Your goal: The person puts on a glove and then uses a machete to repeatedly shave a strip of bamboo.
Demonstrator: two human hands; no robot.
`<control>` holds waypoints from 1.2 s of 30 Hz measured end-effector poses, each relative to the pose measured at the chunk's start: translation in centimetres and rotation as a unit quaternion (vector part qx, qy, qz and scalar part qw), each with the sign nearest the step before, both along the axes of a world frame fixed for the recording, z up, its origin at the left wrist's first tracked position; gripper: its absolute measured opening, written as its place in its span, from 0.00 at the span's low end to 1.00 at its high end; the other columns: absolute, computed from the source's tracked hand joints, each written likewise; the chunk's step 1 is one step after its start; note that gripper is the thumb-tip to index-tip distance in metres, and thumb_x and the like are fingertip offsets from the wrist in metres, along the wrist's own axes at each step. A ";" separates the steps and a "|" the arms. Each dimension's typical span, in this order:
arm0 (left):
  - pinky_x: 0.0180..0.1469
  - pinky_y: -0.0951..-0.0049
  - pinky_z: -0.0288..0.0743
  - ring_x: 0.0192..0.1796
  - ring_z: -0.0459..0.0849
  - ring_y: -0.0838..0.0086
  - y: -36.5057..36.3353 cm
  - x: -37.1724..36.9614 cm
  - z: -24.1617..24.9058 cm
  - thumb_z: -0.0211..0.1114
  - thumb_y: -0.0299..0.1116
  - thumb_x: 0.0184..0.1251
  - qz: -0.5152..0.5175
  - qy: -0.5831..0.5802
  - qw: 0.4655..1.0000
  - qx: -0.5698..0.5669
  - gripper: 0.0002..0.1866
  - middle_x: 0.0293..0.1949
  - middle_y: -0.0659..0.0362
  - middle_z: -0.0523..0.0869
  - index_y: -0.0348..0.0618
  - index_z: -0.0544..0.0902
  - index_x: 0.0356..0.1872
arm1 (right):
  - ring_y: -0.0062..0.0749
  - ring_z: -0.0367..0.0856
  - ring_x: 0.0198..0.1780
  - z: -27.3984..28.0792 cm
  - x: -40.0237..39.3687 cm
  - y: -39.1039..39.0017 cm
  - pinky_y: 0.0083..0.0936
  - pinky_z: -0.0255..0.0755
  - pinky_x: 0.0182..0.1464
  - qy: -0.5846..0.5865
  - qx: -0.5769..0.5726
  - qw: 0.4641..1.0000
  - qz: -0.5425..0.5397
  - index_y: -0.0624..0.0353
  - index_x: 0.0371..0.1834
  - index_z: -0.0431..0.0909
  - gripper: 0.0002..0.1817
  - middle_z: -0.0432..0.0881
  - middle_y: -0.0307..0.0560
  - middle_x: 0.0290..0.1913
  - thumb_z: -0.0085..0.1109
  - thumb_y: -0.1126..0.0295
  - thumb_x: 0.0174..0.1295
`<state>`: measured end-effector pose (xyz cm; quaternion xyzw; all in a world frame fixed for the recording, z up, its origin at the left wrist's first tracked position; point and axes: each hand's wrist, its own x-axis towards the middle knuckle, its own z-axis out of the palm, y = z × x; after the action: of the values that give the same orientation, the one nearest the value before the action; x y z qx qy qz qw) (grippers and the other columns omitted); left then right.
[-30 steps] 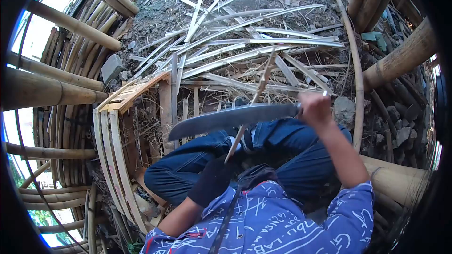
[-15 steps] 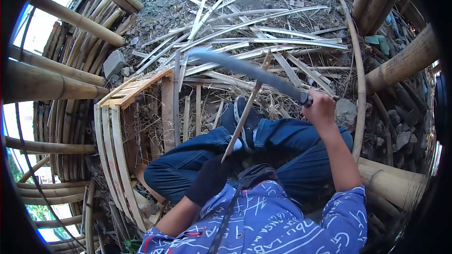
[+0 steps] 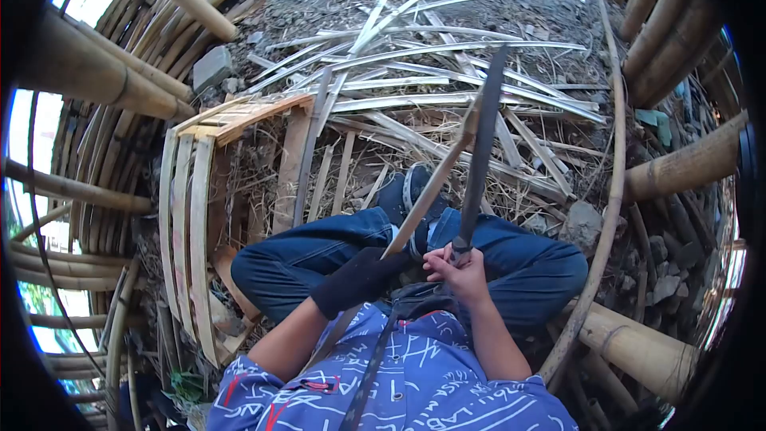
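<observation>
My left hand (image 3: 363, 278), in a black glove, is closed around the lower end of a bamboo strip (image 3: 433, 185) that slants up and away to the right. In my bare right hand (image 3: 461, 273) is the handle of a machete (image 3: 485, 132), its long dark blade pointing up and away. The blade runs close alongside the strip and overlaps the strip's upper end in this view. Both hands are near each other in front of my waist, over my crossed legs in blue jeans (image 3: 319, 251).
Many split bamboo strips (image 3: 471, 100) lie crossed on the ground ahead. At the left stands a slatted wooden crate (image 3: 191, 231). A long bamboo pole (image 3: 613, 160) runs along the right, with stones (image 3: 582, 222) beside it. Thick bamboo poles (image 3: 686, 168) and stacked bamboo flank both sides.
My right hand has come down and inward to the left, and the machete has swung from pointing left to pointing upward beside the strip. My left hand keeps its hold; the view has shifted slightly.
</observation>
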<state>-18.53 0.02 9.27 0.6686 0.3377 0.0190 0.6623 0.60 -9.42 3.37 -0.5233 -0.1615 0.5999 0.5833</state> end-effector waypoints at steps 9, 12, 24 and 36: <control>0.28 0.71 0.72 0.23 0.80 0.67 0.8 3.5 0.6 0.59 0.26 0.57 -0.052 0.083 0.995 -0.007 0.17 0.24 0.53 0.82 0.48 0.79 0.50 | 0.16 0.74 0.17 3.0 3.6 -0.7 0.22 0.65 0.19 -0.416 0.069 0.906 0.039 0.57 0.19 0.69 0.15 0.72 0.36 0.14 0.70 0.73 0.51; 0.28 0.72 0.73 0.24 0.82 0.66 0.6 4.7 1.0 0.59 0.28 0.59 -0.086 0.070 0.989 0.093 0.14 0.24 0.52 0.83 0.49 0.81 0.47 | 0.35 0.80 0.20 4.9 4.0 -0.2 0.27 0.69 0.24 -0.485 0.056 0.867 0.104 0.63 0.22 0.74 0.12 0.77 0.49 0.17 0.70 0.71 0.46; 0.33 0.64 0.73 0.30 0.83 0.59 -1.4 5.8 0.5 0.60 0.30 0.64 0.058 -0.038 0.982 0.174 0.08 0.26 0.46 0.81 0.37 0.80 0.39 | 0.51 0.82 0.29 2.0 8.2 1.5 0.43 0.77 0.36 -0.688 -0.022 0.715 0.120 0.54 0.23 0.79 0.06 0.81 0.54 0.23 0.64 0.67 0.41; 0.33 0.58 0.74 0.34 0.82 0.49 -3.2 3.6 -1.2 0.58 0.33 0.64 -0.029 0.103 0.943 0.315 0.10 0.28 0.43 0.82 0.36 0.80 0.37 | 0.56 0.82 0.33 -0.7 17.5 2.9 0.43 0.77 0.38 -0.720 -0.169 0.673 0.008 0.59 0.26 0.81 0.07 0.81 0.59 0.25 0.60 0.68 0.45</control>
<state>-14.95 -3.15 8.10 0.8512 0.3608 0.0362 0.3794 18.13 -6.56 2.68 -0.8814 -0.4317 0.0589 0.1828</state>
